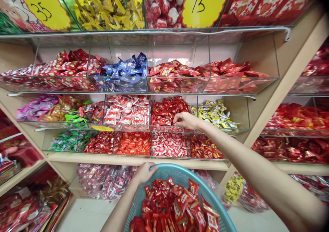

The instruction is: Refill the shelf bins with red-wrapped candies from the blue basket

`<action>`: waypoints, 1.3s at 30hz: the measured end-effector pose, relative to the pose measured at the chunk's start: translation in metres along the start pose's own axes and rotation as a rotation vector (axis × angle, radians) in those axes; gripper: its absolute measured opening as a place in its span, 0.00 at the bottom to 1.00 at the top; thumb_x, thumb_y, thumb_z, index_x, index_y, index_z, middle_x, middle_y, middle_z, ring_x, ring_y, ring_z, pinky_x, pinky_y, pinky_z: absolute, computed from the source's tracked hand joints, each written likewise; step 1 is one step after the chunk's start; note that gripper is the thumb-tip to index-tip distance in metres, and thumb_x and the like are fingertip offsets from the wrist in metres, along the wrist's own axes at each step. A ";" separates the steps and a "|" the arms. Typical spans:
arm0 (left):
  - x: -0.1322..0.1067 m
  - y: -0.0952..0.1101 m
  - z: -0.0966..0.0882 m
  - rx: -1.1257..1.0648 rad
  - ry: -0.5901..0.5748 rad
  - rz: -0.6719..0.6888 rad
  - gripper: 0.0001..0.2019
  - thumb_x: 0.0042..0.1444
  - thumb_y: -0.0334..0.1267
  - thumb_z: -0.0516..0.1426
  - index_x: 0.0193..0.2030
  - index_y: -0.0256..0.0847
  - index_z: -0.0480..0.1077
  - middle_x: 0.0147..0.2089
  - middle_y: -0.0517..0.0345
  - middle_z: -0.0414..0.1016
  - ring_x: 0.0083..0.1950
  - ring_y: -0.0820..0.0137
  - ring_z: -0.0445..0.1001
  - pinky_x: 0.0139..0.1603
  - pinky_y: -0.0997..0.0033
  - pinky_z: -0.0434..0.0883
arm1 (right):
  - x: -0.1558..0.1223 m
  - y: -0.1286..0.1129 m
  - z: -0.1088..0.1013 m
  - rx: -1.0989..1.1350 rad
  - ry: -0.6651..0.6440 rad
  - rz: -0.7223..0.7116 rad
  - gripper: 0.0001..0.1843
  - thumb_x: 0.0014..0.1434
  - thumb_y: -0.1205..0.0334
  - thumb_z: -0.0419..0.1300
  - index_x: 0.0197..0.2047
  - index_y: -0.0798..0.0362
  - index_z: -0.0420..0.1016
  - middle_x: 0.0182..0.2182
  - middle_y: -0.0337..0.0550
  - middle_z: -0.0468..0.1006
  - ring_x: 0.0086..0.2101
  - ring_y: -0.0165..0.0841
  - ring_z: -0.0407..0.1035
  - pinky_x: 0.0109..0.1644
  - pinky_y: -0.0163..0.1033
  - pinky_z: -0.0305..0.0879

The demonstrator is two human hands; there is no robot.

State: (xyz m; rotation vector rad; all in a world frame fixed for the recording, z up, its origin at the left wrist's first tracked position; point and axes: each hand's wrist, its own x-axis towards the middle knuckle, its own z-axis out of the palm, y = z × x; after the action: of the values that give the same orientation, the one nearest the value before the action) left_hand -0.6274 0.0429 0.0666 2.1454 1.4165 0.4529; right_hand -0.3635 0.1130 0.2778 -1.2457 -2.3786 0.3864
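Note:
My left hand [146, 173] grips the far left part of the rim of a teal plastic basket [177, 168], thumb lying over the edge. Red-wrapped candies [180, 204] fill the basket's inside. Further up, my right hand [185, 120] reaches into a clear shelf compartment of small red-wrapped candies [167, 110]. Its fingers are curled together at the candies' front right side, and whatever lies between them is hidden. Just right of this hand is a compartment of yellow-and-white wrapped candies [216, 112]; to the left are white-and-red packets [127, 110].
Clear dividers and front panels [177, 84] edge each shelf row. Blue packets [125, 69] and red packets [174, 69] sit above. A wooden post [285, 67] slopes at right. Bagged candies [105, 179] stand under the wooden ledge [97, 158]. Yellow price tags [204, 5] hang on top.

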 end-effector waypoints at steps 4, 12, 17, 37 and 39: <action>0.000 -0.002 0.001 -0.007 0.003 0.001 0.19 0.60 0.50 0.48 0.39 0.39 0.74 0.39 0.54 0.78 0.41 0.64 0.74 0.38 0.73 0.63 | 0.000 0.002 0.000 0.139 0.055 0.029 0.07 0.50 0.67 0.58 0.34 0.57 0.73 0.25 0.38 0.75 0.27 0.29 0.67 0.32 0.33 0.62; -0.001 0.001 0.000 -0.005 0.008 -0.006 0.19 0.59 0.50 0.49 0.39 0.39 0.74 0.38 0.53 0.79 0.39 0.65 0.74 0.37 0.73 0.63 | -0.039 -0.042 -0.008 0.555 0.265 -0.066 0.19 0.54 0.56 0.60 0.48 0.54 0.69 0.35 0.41 0.74 0.36 0.31 0.68 0.44 0.40 0.65; 0.001 -0.001 0.002 -0.037 0.006 0.003 0.20 0.59 0.51 0.49 0.39 0.38 0.75 0.36 0.55 0.78 0.37 0.66 0.73 0.35 0.74 0.62 | -0.087 -0.055 0.075 0.904 0.027 0.017 0.20 0.59 0.54 0.56 0.54 0.47 0.61 0.37 0.40 0.71 0.35 0.31 0.69 0.39 0.40 0.68; 0.006 -0.010 0.005 0.004 0.014 0.020 0.20 0.59 0.50 0.48 0.35 0.38 0.74 0.33 0.57 0.76 0.35 0.67 0.71 0.34 0.74 0.62 | -0.222 -0.009 0.178 0.123 0.530 0.306 0.24 0.59 0.51 0.53 0.59 0.43 0.61 0.56 0.47 0.67 0.58 0.45 0.59 0.62 0.52 0.57; 0.008 -0.009 0.006 -0.008 0.005 0.029 0.20 0.59 0.50 0.48 0.35 0.38 0.74 0.33 0.57 0.77 0.36 0.67 0.71 0.35 0.74 0.62 | -0.271 0.004 0.193 0.168 0.703 0.535 0.28 0.57 0.46 0.52 0.59 0.45 0.61 0.56 0.50 0.67 0.58 0.48 0.60 0.61 0.55 0.59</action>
State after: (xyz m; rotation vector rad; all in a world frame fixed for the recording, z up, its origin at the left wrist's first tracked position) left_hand -0.6276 0.0521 0.0563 2.1626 1.3856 0.4738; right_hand -0.3180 -0.1180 0.0436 -1.5972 -1.3930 0.2376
